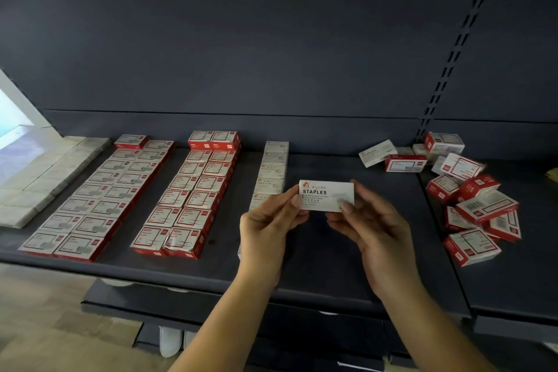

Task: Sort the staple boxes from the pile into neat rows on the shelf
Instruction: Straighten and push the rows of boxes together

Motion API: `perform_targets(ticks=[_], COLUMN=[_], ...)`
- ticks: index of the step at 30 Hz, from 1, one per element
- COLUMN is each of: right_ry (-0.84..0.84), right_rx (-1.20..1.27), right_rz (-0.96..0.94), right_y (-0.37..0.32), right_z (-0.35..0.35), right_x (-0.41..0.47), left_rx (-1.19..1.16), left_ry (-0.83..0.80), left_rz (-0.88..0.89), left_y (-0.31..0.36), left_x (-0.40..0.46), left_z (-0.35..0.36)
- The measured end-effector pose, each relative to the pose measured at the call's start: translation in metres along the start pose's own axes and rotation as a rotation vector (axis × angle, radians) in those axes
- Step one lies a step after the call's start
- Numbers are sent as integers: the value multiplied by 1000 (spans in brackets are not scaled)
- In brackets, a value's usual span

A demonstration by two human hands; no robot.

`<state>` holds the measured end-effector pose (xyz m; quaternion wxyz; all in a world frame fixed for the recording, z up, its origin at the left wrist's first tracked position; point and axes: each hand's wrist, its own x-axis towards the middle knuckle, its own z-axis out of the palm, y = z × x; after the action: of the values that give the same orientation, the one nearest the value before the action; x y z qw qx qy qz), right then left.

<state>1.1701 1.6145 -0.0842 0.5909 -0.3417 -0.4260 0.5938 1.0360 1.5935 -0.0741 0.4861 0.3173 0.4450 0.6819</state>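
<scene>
While both hands, left hand (pixel 268 217) and right hand (pixel 367 220), pinch the white staples box (pixel 326 195) by its short ends above the shelf (pixel 332 266) front edge, it looks light, stiff, crushable cardboard.

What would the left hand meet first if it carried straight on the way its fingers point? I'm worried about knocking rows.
Probably nothing on the shelf: the left hand points up-right into the white staples box it already pinches.

Rows of boxes (pixel 169 190) lie left on the shelf (pixel 347 251), pile (pixel 471 199) right.
</scene>
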Motion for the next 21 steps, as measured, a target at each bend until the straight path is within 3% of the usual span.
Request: perform_targets(ticks=[12,18,21], right_ry=[-43,-20,-36], right_rx=[-47,-70,-53], right_rz=[46,78,161], right_y=[21,47,63], right_z=[63,128,170], right_x=[-3,-5,-8], left_rx=[154,1008,1301], left_ry=[-41,-155,-235], left_rz=[92,642,852], left_y=[24,57,71], left_x=[14,33,44], left_z=[-73,-149,-187])
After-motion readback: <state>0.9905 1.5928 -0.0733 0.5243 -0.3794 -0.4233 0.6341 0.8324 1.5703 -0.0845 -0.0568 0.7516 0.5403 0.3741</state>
